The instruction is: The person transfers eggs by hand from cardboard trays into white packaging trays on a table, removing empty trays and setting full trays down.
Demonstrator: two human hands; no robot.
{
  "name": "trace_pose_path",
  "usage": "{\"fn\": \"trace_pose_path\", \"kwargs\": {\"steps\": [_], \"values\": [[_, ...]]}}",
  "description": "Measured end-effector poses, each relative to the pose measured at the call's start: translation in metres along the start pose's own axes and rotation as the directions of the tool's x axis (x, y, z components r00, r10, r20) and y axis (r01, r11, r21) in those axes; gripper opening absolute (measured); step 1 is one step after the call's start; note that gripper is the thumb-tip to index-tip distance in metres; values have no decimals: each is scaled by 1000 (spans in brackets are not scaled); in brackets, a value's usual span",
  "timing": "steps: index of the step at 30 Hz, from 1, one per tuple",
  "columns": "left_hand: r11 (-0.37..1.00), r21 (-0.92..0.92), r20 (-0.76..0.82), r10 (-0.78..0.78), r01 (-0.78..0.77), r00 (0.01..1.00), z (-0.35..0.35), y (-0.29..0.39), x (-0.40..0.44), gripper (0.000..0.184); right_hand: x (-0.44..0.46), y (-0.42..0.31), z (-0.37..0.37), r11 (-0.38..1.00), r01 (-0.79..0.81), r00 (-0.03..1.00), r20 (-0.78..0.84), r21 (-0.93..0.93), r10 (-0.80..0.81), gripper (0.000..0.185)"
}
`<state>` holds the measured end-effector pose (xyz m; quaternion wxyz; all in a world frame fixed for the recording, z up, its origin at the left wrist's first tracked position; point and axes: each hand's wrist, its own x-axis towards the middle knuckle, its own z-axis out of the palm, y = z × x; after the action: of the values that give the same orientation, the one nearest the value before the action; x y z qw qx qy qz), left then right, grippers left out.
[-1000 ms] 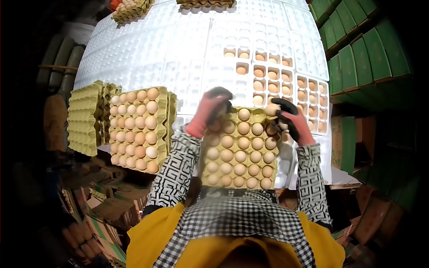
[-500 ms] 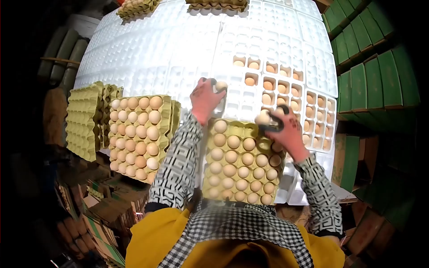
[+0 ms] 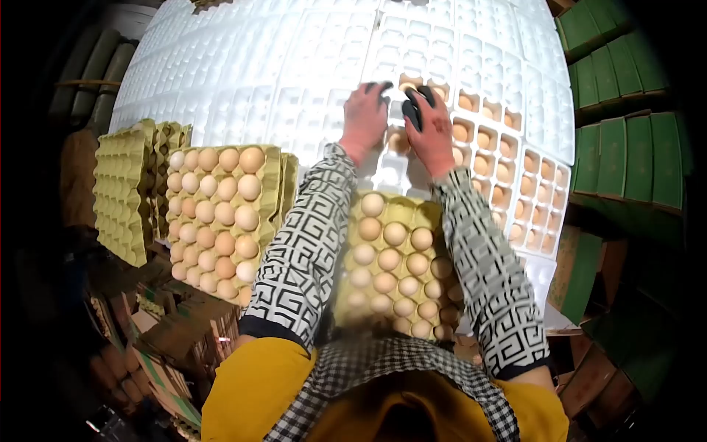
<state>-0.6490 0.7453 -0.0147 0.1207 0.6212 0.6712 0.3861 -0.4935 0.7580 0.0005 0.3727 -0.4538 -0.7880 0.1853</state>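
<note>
Left hand (image 3: 366,116), upper centre of frame: fingers partly curled; grip could not be told, palm side hidden. Right hand (image 3: 430,127), just right of it: thumb and fingers slightly parted over the white trays (image 3: 313,110); whether it held an egg could not be told. Eggs (image 3: 395,234) sat in the pulp tray (image 3: 406,209) at lower centre, its right side covered by the right sleeve (image 3: 490,276), its bottom edge by the checked apron (image 3: 375,355). More eggs filled white cells at right. A tray at upper left was cut off. The dark mark on the right glove's back was illegible.
</note>
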Motion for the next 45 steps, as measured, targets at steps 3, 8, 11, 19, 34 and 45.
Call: {"fn": "trace_pose_path", "kwargs": {"steps": [3,8,11,19,34,45], "values": [[979,-198,-150,-70,39,986,-43,16,-16,31,-7,16,11,965,135,951,302,-223,-63,51],[990,106,460,-131,92,878,-125,75,-98,52,-66,-55,-119,959,-123,942,274,-257,194,52],[948,319,454,-134,-20,881,-110,77,-145,57,-118,-94,-144,824,54,610,672,-564,420,44],[675,-507,333,-419,535,845,-123,53,-158,38,-150,-75,-186,145,-694,691,596,705,408,44],[961,222,553,-265,166,790,-135,84,-157,56,-138,-90,-143,693,-544,809,514,473,284,46],[923,326,234,-291,207,928,-82,36,-68,45,-74,-28,-52,932,235,899,426,-276,-100,37]]}}
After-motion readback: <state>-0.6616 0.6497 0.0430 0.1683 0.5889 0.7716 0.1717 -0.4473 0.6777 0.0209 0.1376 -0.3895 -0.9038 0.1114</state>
